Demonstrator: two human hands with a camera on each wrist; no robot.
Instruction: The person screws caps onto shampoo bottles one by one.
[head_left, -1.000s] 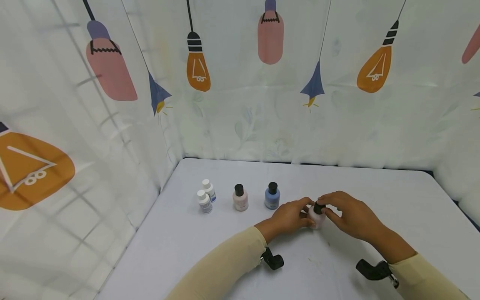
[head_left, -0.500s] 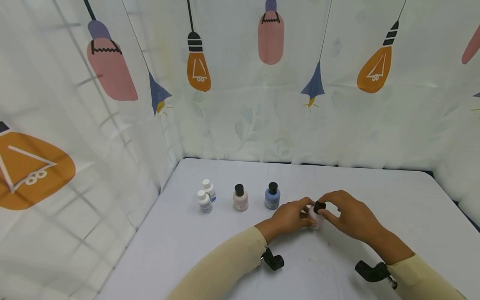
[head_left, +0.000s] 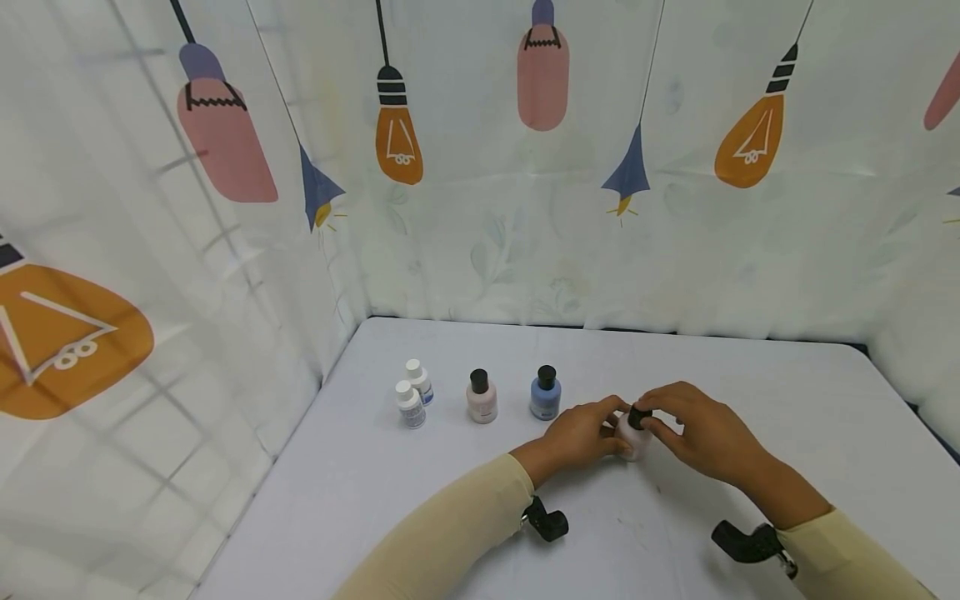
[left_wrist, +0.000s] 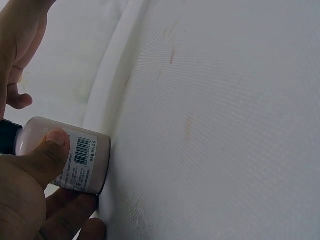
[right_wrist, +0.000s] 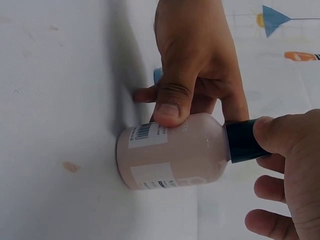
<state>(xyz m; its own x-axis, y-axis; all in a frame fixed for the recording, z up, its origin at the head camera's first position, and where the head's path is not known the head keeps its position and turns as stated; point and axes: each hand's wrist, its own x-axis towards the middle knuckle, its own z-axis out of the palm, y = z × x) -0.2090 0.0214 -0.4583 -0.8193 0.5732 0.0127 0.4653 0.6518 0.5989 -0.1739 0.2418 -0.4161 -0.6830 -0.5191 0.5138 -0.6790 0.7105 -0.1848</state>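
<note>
A pale pink nail polish bottle (right_wrist: pixel 195 145) with a black cap (right_wrist: pixel 245 141) stands upright on the white table. My left hand (head_left: pixel 577 435) grips the bottle's body from the left, its thumb lying over the barcode label in the left wrist view. On the other side, my right hand (head_left: pixel 701 433) pinches the cap between thumb and forefinger; its other fingers hang off to the side in the right wrist view. The cap sits on the bottle's neck.
Left of the hands stand a blue bottle (head_left: pixel 545 398) and another pale pink bottle (head_left: pixel 482 402), both black-capped. Farther left are two small white-capped bottles (head_left: pixel 410 408). Faint stains mark the table (head_left: pixel 450 492). A patterned curtain (head_left: pixel 480 250) hangs behind.
The right hand's fingers shift slightly around the cap, turning a little one way and back. The left hand and the bottle stay in place.
</note>
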